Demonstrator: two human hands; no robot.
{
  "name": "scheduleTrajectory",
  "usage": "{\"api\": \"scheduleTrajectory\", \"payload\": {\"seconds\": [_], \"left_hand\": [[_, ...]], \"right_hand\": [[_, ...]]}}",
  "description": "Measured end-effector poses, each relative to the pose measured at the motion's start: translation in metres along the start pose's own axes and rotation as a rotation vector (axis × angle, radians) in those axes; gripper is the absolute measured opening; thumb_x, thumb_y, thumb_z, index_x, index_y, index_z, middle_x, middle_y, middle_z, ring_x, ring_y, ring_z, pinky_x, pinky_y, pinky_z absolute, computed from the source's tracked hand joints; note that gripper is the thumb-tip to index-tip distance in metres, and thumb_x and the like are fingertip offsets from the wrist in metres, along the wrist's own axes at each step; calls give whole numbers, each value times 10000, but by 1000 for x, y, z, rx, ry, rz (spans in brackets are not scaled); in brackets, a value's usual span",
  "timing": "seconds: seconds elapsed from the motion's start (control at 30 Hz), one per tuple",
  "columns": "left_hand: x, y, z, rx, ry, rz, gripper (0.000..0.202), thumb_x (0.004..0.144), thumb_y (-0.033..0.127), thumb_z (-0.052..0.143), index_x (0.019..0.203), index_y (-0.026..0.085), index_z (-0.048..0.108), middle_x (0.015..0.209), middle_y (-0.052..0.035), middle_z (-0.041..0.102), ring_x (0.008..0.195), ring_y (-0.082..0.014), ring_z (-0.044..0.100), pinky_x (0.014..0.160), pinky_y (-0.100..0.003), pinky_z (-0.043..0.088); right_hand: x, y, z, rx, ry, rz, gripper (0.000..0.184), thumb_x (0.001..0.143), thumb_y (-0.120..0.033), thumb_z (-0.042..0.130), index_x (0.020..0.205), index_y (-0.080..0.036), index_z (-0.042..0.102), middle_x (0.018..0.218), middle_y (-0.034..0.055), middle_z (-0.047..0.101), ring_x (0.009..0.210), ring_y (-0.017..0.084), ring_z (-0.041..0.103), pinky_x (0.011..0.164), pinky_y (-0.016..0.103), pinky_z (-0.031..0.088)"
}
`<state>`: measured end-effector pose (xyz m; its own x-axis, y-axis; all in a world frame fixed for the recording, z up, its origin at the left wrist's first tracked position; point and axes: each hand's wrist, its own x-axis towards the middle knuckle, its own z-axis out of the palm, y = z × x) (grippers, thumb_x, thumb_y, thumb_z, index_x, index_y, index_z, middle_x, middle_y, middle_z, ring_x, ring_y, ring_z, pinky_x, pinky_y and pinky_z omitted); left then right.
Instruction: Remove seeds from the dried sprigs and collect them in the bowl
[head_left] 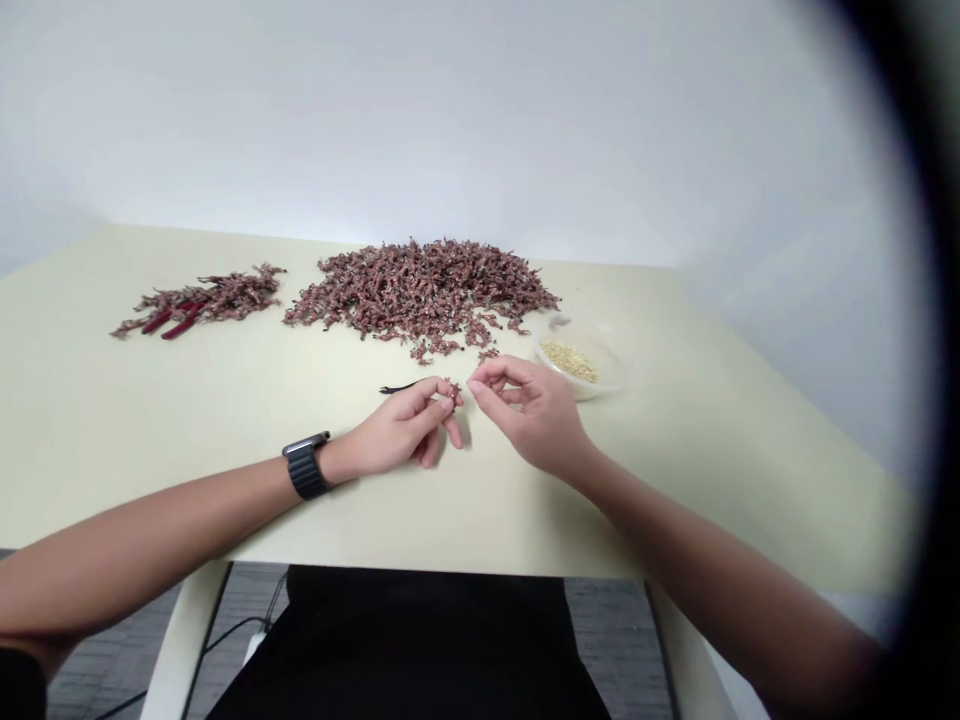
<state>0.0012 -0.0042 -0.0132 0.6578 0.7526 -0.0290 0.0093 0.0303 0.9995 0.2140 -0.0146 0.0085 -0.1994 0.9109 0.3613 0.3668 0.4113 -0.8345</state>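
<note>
- One black-clothed lap [405, 650] shows closest on my feed, below the edge of a cream tabletop [142, 430].
- Left hand [397, 430]: thumb and forefinger press together, pinching a small reddish-brown dried sprig [453, 391] above the table, with the other fingers curled under. A black watch [306, 465] wraps the wrist.
- Right hand [531, 415]: fingers spread loosely and curved, gripping nothing I can see, with the fingertips [477, 382] just beside the sprig.
- Thin dark stem [397, 388] lies on the table just past the left hand; I cannot tell if it is a tool.
- Clear plastic bowl [581, 368] of pale yellow bits [568, 360] sits beyond the right hand.
- Farthest, a large heap of reddish-brown sprigs [424, 295] spreads across the table, with a smaller pile [202, 300] to its left holding dark red pieces [172, 318], too small for me to identify.
</note>
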Motion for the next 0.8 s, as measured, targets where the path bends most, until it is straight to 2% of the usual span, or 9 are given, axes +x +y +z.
{"api": "scheduleTrajectory", "payload": {"seconds": [0.2,0.53,0.8], "left_hand": [[0,2,-1,-45,-87,13,330,1058,536,467,1088,208,456,1022,-105,750,568,-113,653,504,-235,438],[1,-1,-3,-101,-101,6,286,1063,498,481,1094,216,446,1060,-122,762,588,-132,676,508,-254,447],[2,-1,-2,-101,-104,3,293,1061,501,489,1088,214,443,1031,-120,770,581,-127,670,510,-247,448]], "right_hand": [[-3,7,4,-183,-49,-179,71,969,-299,613,944,-273,675,803,24,659,698,182,565,651,348,467],[-2,12,3,-224,-85,-185,67,978,-276,602,938,-268,655,809,17,649,696,177,561,670,344,458],[-3,13,5,-209,-47,-204,69,982,-257,617,932,-259,665,839,14,671,710,165,577,677,331,470]]}}
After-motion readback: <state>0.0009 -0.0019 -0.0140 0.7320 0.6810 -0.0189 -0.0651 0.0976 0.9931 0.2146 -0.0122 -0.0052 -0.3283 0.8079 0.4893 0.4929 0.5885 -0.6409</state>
